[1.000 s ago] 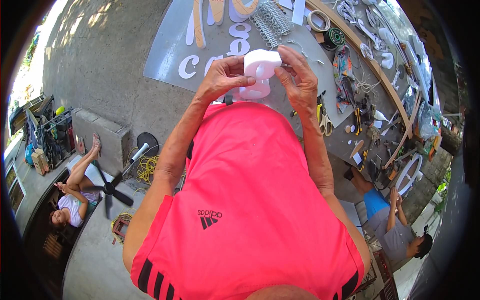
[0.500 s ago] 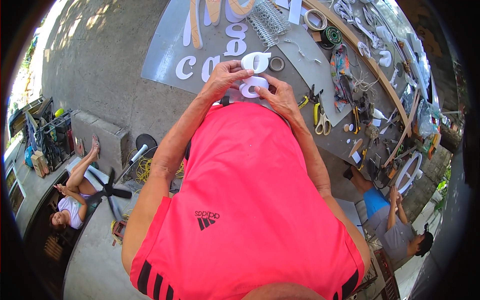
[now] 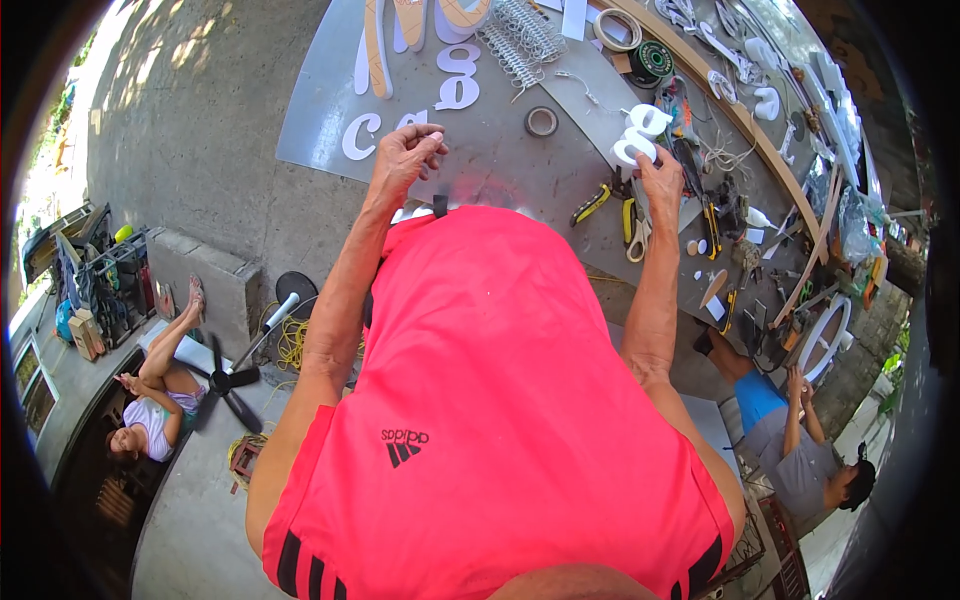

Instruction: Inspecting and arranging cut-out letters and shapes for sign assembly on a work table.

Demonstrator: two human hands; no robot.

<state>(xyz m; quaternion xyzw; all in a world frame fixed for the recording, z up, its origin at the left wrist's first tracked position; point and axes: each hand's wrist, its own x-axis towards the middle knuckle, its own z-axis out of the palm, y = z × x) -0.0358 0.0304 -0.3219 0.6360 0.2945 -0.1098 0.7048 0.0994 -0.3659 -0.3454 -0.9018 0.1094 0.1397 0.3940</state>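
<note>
A thick white cut-out letter (image 3: 650,118) is held at its near end by my right hand (image 3: 660,185), pinched between thumb and fingers over the right part of the metal sheet. My left hand (image 3: 405,160) hovers at the sheet's near left, its fingers loosely curled together with nothing seen in them. Flat white cut-out letters (image 3: 361,136) lie just beyond and beside that hand. Between my hands, farther off, a roll of dark tape (image 3: 541,121) rests on the sheet. Yellow-handled pliers (image 3: 591,204) and scissors (image 3: 637,240) lie left of my right forearm.
Tan-faced letter pieces (image 3: 377,70), coiled white wiring (image 3: 522,45) and a tape roll (image 3: 617,30) lie farther back. A long wooden strip (image 3: 745,115) crosses the cluttered right side. One person (image 3: 800,450) handles a white ring at right; another (image 3: 150,420) sits at left near a fan (image 3: 222,382).
My left hand has let go of the white letter and moved left. My right hand has carried the letter to the right, away from my middle.
</note>
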